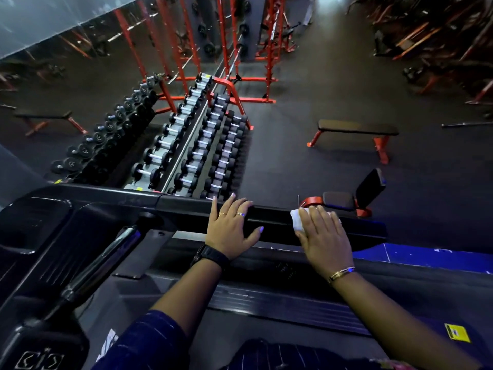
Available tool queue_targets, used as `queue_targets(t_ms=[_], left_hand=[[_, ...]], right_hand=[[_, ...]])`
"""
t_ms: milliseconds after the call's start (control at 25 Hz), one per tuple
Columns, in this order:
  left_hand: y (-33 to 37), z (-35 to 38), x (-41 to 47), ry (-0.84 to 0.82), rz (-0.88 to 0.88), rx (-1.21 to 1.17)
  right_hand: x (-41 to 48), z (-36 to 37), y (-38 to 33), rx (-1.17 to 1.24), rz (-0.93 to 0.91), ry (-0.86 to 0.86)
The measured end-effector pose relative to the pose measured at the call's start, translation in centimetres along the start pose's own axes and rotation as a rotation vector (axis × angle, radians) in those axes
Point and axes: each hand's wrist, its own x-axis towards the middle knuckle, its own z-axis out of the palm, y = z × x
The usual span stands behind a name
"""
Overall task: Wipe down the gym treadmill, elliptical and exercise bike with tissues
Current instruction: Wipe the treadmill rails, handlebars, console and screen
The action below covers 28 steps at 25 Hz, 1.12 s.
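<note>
White tissue (296, 220) under right hand (324, 235), apparently on treadmill (276, 227).

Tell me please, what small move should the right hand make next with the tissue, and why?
Probably slide the right hand and the tissue leftward along the black rail, toward the left hand. The hand presses the tissue flat on the rail close to its right end, and a bare stretch of rail lies between the two hands, which may need wiping.
</note>
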Motion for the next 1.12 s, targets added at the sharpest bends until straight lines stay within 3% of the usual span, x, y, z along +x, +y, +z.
queue_targets(t_ms=[320,520,760,1120], left_hand=[[1.8,0.7,0.7,0.012,0.022,-0.024],[1.3,0.7,0.8,0.041,0.038,-0.056],[-1.2,0.2,0.6,0.030,0.072,-0.055],[-8.3,-1.8,-1.1,-0.051,-0.053,0.057]], right_hand=[[-3.2,-2.7,6.6,0.084,0.196,-0.128],[-1.4,-3.2,3.9,0.131,0.373,-0.199],[1.6,-2.6,-1.8,0.097,0.135,-0.402],[7.3,-2.1,-11.7,0.074,-0.305,-0.489]])
